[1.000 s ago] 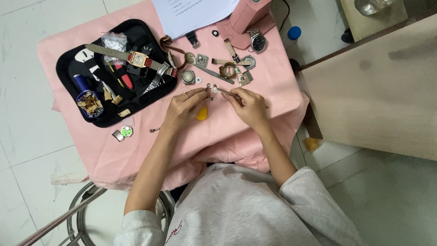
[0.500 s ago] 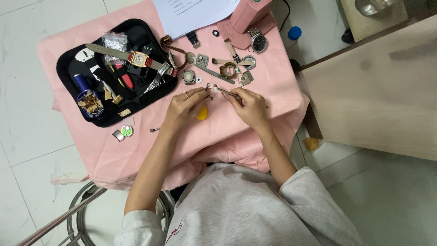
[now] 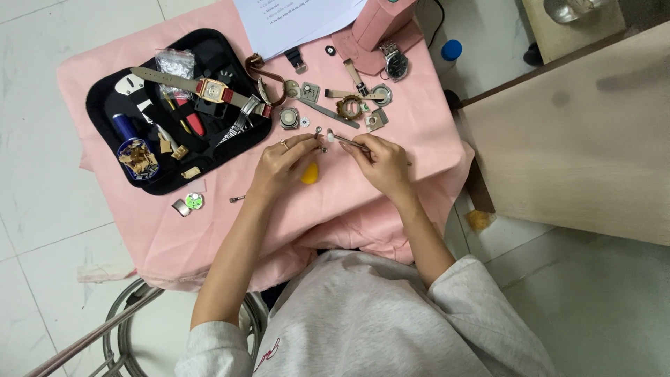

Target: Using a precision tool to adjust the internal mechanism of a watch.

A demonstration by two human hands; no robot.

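On a table covered with a pink cloth (image 3: 209, 230), my left hand (image 3: 283, 164) pinches a tiny metal watch part (image 3: 322, 146) at its fingertips, with a yellow object (image 3: 310, 173) lying just under the palm. My right hand (image 3: 380, 159) grips slim metal tweezers (image 3: 347, 141) whose tips point left and meet the small part. Both hands hover close together near the middle of the cloth. Loose watch cases, a gold bezel (image 3: 348, 107) and strap pieces lie just beyond the fingers.
A black tool tray (image 3: 105, 105) at the left holds a gold wristwatch (image 3: 209, 89), screwdrivers and small parts. White paper (image 3: 293, 21), a pink box (image 3: 377, 24) and a steel watch (image 3: 396, 64) sit at the far edge. A wooden surface (image 3: 579, 139) stands right; a metal stool (image 3: 125, 328) below.
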